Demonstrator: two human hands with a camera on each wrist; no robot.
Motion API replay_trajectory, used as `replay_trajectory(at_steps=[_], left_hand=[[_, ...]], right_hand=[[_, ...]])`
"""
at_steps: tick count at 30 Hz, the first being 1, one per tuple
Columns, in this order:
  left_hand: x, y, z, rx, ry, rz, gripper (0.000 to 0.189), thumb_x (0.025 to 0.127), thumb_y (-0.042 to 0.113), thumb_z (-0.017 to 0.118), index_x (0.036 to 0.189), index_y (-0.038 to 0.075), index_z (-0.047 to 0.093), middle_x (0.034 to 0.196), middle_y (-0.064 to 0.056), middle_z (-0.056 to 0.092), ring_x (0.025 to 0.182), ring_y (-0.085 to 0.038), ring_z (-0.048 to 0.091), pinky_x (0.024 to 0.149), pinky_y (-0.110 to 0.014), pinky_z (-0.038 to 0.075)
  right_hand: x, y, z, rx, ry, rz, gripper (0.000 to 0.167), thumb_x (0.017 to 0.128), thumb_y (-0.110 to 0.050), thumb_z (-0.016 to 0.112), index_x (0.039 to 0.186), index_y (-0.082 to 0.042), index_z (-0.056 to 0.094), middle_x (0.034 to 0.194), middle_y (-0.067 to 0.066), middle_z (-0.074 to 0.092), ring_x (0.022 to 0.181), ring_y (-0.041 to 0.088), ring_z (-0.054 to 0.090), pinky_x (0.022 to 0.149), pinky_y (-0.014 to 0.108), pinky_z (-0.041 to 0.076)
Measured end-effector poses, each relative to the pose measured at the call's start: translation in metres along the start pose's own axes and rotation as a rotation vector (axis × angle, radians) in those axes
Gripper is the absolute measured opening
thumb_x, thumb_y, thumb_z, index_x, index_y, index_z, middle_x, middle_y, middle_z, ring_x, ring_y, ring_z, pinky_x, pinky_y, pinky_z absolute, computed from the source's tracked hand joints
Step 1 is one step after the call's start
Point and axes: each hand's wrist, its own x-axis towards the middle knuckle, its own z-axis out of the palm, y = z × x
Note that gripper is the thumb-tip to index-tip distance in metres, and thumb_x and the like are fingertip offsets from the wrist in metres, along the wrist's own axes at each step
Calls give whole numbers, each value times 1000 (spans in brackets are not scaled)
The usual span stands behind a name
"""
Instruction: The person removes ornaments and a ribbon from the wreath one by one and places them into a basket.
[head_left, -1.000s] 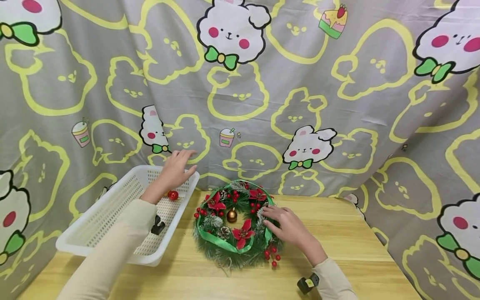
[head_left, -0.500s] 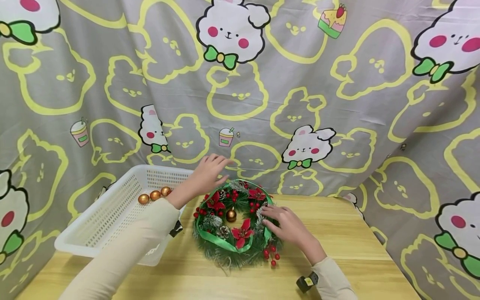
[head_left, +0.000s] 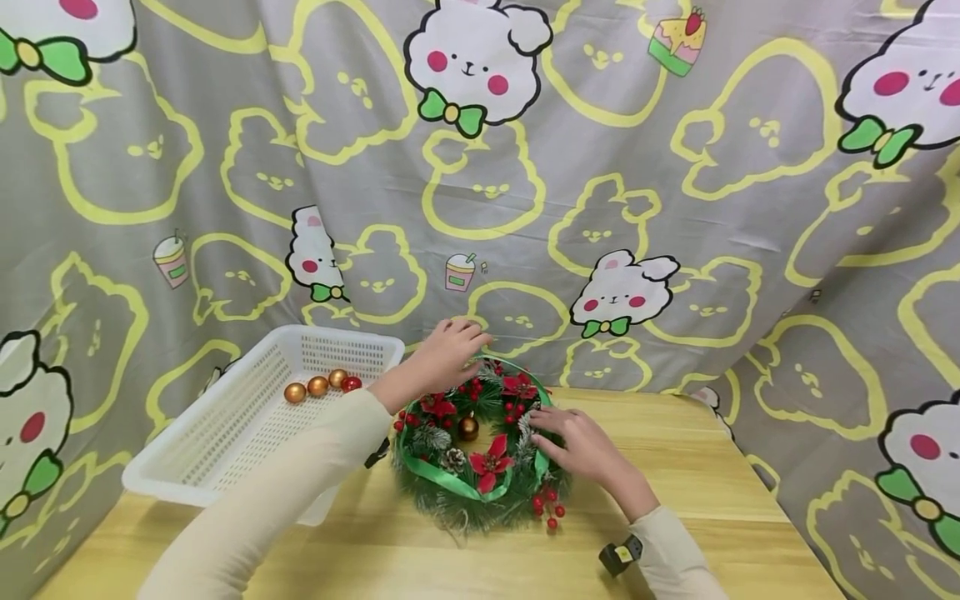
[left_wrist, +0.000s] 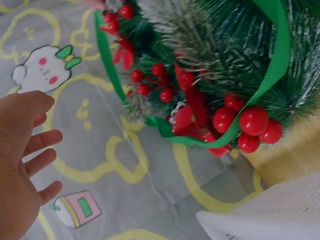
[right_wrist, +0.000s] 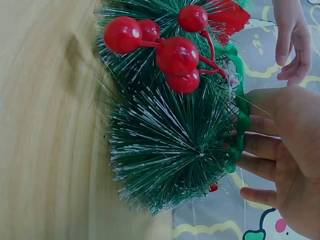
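A green Christmas wreath (head_left: 487,508) lies on the table, dressed with red flowers, red berries, pinecones and a loose green ribbon (head_left: 438,477). A gold bauble (head_left: 468,428) sits in its middle. My left hand (head_left: 447,357) hovers over the wreath's back left edge. In the left wrist view that hand (left_wrist: 20,160) has spread, slightly bent fingers with nothing in them, apart from the greenery. On the wreath's right side rests my right hand (head_left: 581,446). The right wrist view has its fingers (right_wrist: 262,145) fairly straight, touching the ribbon along the wreath's edge.
A white perforated plastic basket (head_left: 176,492) stands left of the wreath. Several gold baubles (head_left: 317,386) and a red bauble (head_left: 350,384) lie at its back end. Behind the wooden table (head_left: 675,483) hangs a grey cartoon-print curtain (head_left: 510,208).
My left hand has moved right, from above the basket to above the wreath's back left, uncovering the baubles in the basket. The right hand has stayed on the wreath.
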Motion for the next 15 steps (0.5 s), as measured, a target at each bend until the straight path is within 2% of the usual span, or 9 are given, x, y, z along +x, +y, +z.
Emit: replay_trajectory(at_steps=[5, 9, 15], left_hand=[[2, 6, 14, 52, -46, 49, 32, 99, 27, 68, 128, 15, 65, 122, -3, 66, 114, -25, 55, 94, -46, 47], [3, 9, 25, 76, -119, 53, 29, 99, 30, 67, 126, 17, 65, 121, -2, 65, 113, -24, 55, 95, -46, 48], [6, 14, 38, 13, -228, 28, 28, 94, 29, 75, 118, 18, 69, 119, -1, 65, 112, -25, 54, 93, -45, 46]], right_hand=[[1, 3, -5, -16, -11, -27, 37, 100, -22, 65, 130, -1, 69, 136, 19, 66, 129, 37, 61, 104, 59, 47], [1, 5, -6, -16, -17, -26, 37, 101, -23, 65, 131, -3, 69, 137, 18, 65, 130, 36, 61, 104, 58, 48], [1, 3, -9, -28, -42, -21, 36, 101, -24, 64, 131, -4, 69, 138, 17, 65, 130, 37, 60, 104, 59, 48]])
